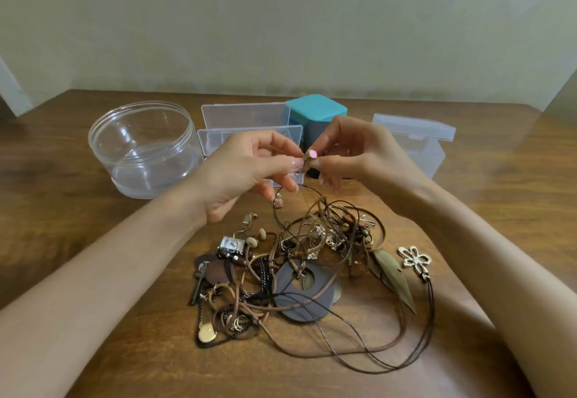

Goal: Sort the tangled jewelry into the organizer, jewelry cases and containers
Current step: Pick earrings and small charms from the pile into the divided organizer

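One jewelry tangle point(299, 276) sits mid-table, near the person: brown and black cords knotted through chains, rings and pendants. Around its edges I can pick out:
- a dark round disc pendant point(304, 291), low centre
- a bronze leaf pendant point(394, 277) on the right
- a silver flower pendant point(415, 257) just beyond the leaf, trailing two thin black cords
- a small silver box-shaped charm point(231, 246) on the left
- a gold coin disc point(206, 332) at the near left

Above the tangle's far edge, both hands are raised off the wood and meet fingertip to fingertip. The left hand point(249, 172) and right hand point(359, 154) each pinch the same small piece point(298, 170) between thumb and forefinger (too small to identify). The other fingers are loosely fanned.

A thin dark cord point(276, 213) loops down from under the fingers into the pile. A tiny glittery bead point(278, 203) hangs on it, clear of the heap.

Behind the hands, left to right:
- a round clear jar point(103, 135) with no lid
- an open clear case point(243, 116) with its lid upright
- a teal-topped cube box point(315, 108) just beside that case
- a second clear case point(420, 147), lid ajar, standing apart to the right

Everything rests on a wooden table point(62, 210) against a pale wall point(281, 22).
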`<control>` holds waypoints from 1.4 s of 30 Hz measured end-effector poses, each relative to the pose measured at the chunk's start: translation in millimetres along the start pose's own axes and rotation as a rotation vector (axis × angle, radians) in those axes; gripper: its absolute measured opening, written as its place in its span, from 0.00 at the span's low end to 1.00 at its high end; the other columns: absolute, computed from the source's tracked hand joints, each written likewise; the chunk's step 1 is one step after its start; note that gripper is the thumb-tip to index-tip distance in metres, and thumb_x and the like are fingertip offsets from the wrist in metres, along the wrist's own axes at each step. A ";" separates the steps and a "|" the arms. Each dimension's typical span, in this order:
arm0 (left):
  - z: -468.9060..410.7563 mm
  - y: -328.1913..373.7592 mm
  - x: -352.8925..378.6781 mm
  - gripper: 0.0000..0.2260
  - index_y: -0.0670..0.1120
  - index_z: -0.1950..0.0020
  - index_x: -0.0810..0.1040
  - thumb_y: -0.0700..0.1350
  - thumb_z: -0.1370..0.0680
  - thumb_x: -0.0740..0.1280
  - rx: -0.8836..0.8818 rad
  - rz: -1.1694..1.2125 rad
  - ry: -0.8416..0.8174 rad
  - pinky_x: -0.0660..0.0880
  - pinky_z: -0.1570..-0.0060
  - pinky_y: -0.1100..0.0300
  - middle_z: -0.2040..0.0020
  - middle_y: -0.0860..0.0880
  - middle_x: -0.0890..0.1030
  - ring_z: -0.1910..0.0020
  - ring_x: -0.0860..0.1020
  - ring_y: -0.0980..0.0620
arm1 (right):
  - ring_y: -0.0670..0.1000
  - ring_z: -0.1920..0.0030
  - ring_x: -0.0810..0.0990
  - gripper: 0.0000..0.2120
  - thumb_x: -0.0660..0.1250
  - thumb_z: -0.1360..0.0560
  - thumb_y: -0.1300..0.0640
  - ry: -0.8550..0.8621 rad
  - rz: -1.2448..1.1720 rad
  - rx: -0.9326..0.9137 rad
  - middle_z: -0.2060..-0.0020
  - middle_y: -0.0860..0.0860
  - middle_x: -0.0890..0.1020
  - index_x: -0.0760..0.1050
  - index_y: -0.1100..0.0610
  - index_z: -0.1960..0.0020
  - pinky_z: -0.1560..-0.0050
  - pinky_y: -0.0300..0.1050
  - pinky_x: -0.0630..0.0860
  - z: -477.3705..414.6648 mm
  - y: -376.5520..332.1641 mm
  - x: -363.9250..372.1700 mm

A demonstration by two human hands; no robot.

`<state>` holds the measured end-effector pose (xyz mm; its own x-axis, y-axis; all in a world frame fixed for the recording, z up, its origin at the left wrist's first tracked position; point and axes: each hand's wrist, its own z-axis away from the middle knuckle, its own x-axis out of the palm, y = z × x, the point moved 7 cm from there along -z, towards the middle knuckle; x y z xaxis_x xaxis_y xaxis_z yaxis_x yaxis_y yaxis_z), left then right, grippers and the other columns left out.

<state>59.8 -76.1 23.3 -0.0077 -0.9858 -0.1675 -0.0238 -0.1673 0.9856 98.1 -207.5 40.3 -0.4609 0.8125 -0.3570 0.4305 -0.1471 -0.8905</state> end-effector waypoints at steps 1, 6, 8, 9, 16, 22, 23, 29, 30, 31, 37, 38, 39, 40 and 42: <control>0.7 0.0 0.0 0.05 0.41 0.51 0.76 0.35 0.26 0.67 -0.036 0.037 -0.023 0.68 0.80 0.70 0.67 0.50 0.80 0.73 0.77 0.60 | 0.44 0.72 0.77 0.06 0.69 0.29 0.68 -0.012 -0.025 -0.001 0.71 0.48 0.80 0.74 0.60 0.58 0.70 0.38 0.74 0.2 -0.5 0.2; 3.1 -4.2 3.1 0.06 0.40 0.52 0.77 0.33 0.26 0.63 -0.199 0.283 -0.112 0.68 0.81 0.73 0.66 0.49 0.82 0.74 0.75 0.59 | 0.48 0.71 0.78 0.06 0.70 0.31 0.67 -0.049 -0.213 0.021 0.70 0.51 0.80 0.74 0.61 0.59 0.71 0.38 0.75 0.3 1.9 0.8; 3.3 -7.1 7.5 0.07 0.39 0.50 0.76 0.35 0.27 0.67 -0.251 0.441 -0.178 0.70 0.81 0.72 0.64 0.46 0.81 0.74 0.75 0.58 | 0.50 0.69 0.79 0.07 0.73 0.33 0.66 -0.066 -0.284 0.043 0.67 0.54 0.81 0.75 0.61 0.59 0.70 0.39 0.76 -1.0 5.2 0.8; 3.2 -7.6 10.3 0.10 0.38 0.48 0.76 0.37 0.28 0.69 -0.264 0.502 -0.216 0.71 0.81 0.71 0.63 0.46 0.80 0.73 0.75 0.58 | 0.51 0.69 0.79 0.07 0.73 0.34 0.66 -0.075 -0.319 0.055 0.66 0.55 0.81 0.75 0.62 0.59 0.70 0.39 0.76 -1.8 7.0 1.0; -0.8 -10.7 12.9 0.10 0.39 0.54 0.76 0.39 0.34 0.68 -0.245 0.470 -0.215 0.68 0.82 0.72 0.67 0.47 0.79 0.75 0.75 0.58 | 0.51 0.68 0.79 0.04 0.69 0.35 0.66 -0.124 -0.455 0.083 0.64 0.55 0.81 0.77 0.60 0.61 0.70 0.41 0.76 -5.2 16.0 3.9; -5.7 -8.8 6.3 0.09 0.40 0.54 0.75 0.41 0.32 0.65 -0.178 0.473 -0.130 0.71 0.82 0.70 0.63 0.43 0.83 0.74 0.78 0.57 | 0.50 0.69 0.79 0.04 0.69 0.36 0.66 -0.146 -0.497 0.091 0.65 0.55 0.80 0.78 0.58 0.63 0.70 0.40 0.76 -7.6 18.6 1.8; -5.2 -7.9 7.7 0.09 0.40 0.54 0.75 0.41 0.32 0.65 -0.170 0.463 -0.134 0.72 0.81 0.70 0.65 0.43 0.82 0.74 0.79 0.57 | 0.50 0.69 0.79 0.04 0.69 0.36 0.66 -0.153 -0.507 0.088 0.65 0.56 0.80 0.79 0.58 0.63 0.70 0.40 0.76 -7.3 17.7 2.2; -4.0 -10.1 15.3 0.11 0.39 0.52 0.74 0.43 0.31 0.64 -0.148 0.361 -0.165 0.73 0.79 0.68 0.69 0.43 0.81 0.75 0.78 0.55 | 0.50 0.69 0.79 0.06 0.74 0.40 0.64 -0.171 -0.507 0.064 0.66 0.55 0.80 0.79 0.58 0.64 0.70 0.41 0.76 -5.9 14.7 6.4; -3.5 -10.4 15.7 0.11 0.39 0.52 0.74 0.43 0.31 0.64 -0.151 0.348 -0.170 0.73 0.79 0.68 0.69 0.43 0.80 0.76 0.77 0.55 | 0.50 0.69 0.79 0.05 0.72 0.40 0.62 -0.169 -0.509 0.061 0.65 0.55 0.81 0.79 0.58 0.64 0.70 0.41 0.76 -5.6 14.6 6.6; -3.3 -10.8 15.5 0.11 0.39 0.52 0.74 0.43 0.31 0.63 -0.153 0.334 -0.171 0.72 0.79 0.68 0.70 0.43 0.80 0.77 0.77 0.55 | 0.50 0.68 0.79 0.05 0.72 0.40 0.61 -0.172 -0.504 0.060 0.65 0.55 0.81 0.79 0.57 0.64 0.69 0.41 0.77 -5.4 14.4 7.1; -2.0 -8.7 13.2 0.03 0.41 0.56 0.72 0.39 0.22 0.60 -0.109 0.202 -0.151 0.70 0.80 0.68 0.73 0.44 0.78 0.79 0.75 0.55 | 0.51 0.65 0.79 0.04 0.71 0.35 0.65 -0.142 -0.422 0.047 0.61 0.59 0.81 0.79 0.60 0.60 0.66 0.41 0.77 -5.7 19.1 7.4; -1.2 -8.1 14.2 0.03 0.42 0.56 0.72 0.38 0.22 0.60 -0.092 0.174 -0.145 0.69 0.81 0.68 0.73 0.44 0.78 0.79 0.74 0.55 | 0.51 0.66 0.79 0.03 0.70 0.34 0.64 -0.138 -0.424 0.049 0.61 0.59 0.81 0.79 0.60 0.60 0.66 0.41 0.77 -5.6 19.5 7.0; -0.5 -7.5 15.2 0.04 0.42 0.56 0.71 0.38 0.22 0.60 -0.074 0.155 -0.140 0.69 0.81 0.68 0.73 0.44 0.78 0.79 0.74 0.54 | 0.50 0.66 0.79 0.03 0.70 0.34 0.63 -0.144 -0.429 0.053 0.61 0.59 0.81 0.79 0.60 0.61 0.67 0.41 0.77 -5.5 19.0 7.4; 0.4 -7.6 16.4 0.04 0.42 0.56 0.71 0.38 0.21 0.60 -0.062 0.147 -0.135 0.69 0.81 0.68 0.73 0.44 0.78 0.79 0.73 0.54 | 0.50 0.67 0.79 0.02 0.70 0.34 0.62 -0.151 -0.435 0.058 0.61 0.60 0.81 0.80 0.59 0.62 0.67 0.41 0.77 -5.3 18.6 8.0; 0.9 -8.2 17.3 0.04 0.42 0.55 0.71 0.37 0.21 0.60 -0.049 0.153 -0.123 0.69 0.80 0.68 0.73 0.44 0.78 0.79 0.74 0.54 | 0.50 0.68 0.79 0.01 0.71 0.34 0.61 -0.161 -0.441 0.068 0.60 0.61 0.80 0.80 0.58 0.62 0.68 0.41 0.77 -5.2 18.3 9.4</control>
<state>58.9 -91.8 12.3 -0.1297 -0.9914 -0.0146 0.0358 -0.0194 0.9992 105.7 -199.6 22.0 -0.7049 0.7089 0.0252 0.1175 0.1518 -0.9814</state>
